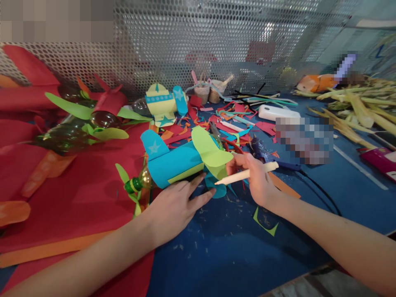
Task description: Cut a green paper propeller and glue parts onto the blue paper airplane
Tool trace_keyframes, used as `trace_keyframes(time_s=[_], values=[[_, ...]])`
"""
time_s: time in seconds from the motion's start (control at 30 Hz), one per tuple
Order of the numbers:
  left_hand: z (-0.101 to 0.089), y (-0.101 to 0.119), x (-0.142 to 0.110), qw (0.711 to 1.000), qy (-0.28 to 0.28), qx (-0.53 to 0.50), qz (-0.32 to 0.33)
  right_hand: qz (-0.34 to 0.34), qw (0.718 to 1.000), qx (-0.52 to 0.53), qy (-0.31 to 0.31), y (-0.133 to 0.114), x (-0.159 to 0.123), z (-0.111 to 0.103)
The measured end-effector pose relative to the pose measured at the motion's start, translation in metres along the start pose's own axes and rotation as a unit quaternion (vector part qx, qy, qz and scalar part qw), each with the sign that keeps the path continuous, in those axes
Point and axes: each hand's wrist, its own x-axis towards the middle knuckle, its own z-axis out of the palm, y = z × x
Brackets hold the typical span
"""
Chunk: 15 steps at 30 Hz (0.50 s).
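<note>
In the middle lies a toy plane (176, 163) made from a bottle wrapped in blue paper. It has a blue wing with a pale star at the left and a lime-green paper piece (210, 148) at the right. A lime-green propeller sits by its green bottle neck (133, 185). My left hand (177, 206) rests along the plane's near side, two fingers stretched onto a rounded blue paper piece (219, 190). Closed round a cream felt-tip pen (244, 175), my right hand (258, 181) points its tip left, over that blue piece. Some right fingers are partly hidden.
Red paper (102, 189) covers the left, with other bottle planes (108, 103) on it. Colourful paper scraps (185, 128) lie behind. At the right are a blue glue gun (272, 159) with its cord, a white device (278, 112) and dried stalks (361, 105).
</note>
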Motion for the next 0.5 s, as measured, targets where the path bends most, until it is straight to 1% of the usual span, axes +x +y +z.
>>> trace_keyframes(time_s=[0.13,0.2,0.27,0.33,0.4,0.5], values=[[-0.001,0.000,0.000,1.000,0.014,-0.003,0.005,0.009,0.998,0.056,-0.034,0.000,-0.002,0.000],[0.000,0.000,0.000,1.000,0.016,-0.009,0.002,-0.006,0.996,0.078,-0.050,-0.001,-0.003,0.000],[0.003,0.000,-0.001,0.999,0.021,-0.024,-0.006,-0.034,0.993,0.088,-0.071,-0.002,-0.004,-0.001],[0.007,-0.001,-0.002,0.999,0.031,-0.039,-0.013,-0.074,0.989,0.074,-0.099,-0.004,-0.004,-0.001],[0.011,-0.001,-0.003,0.998,0.042,-0.043,-0.013,-0.108,0.986,0.033,-0.122,-0.005,-0.004,0.000],[0.014,-0.002,-0.004,0.998,0.052,-0.032,-0.010,-0.123,0.983,-0.048,-0.127,-0.006,-0.003,0.001]])
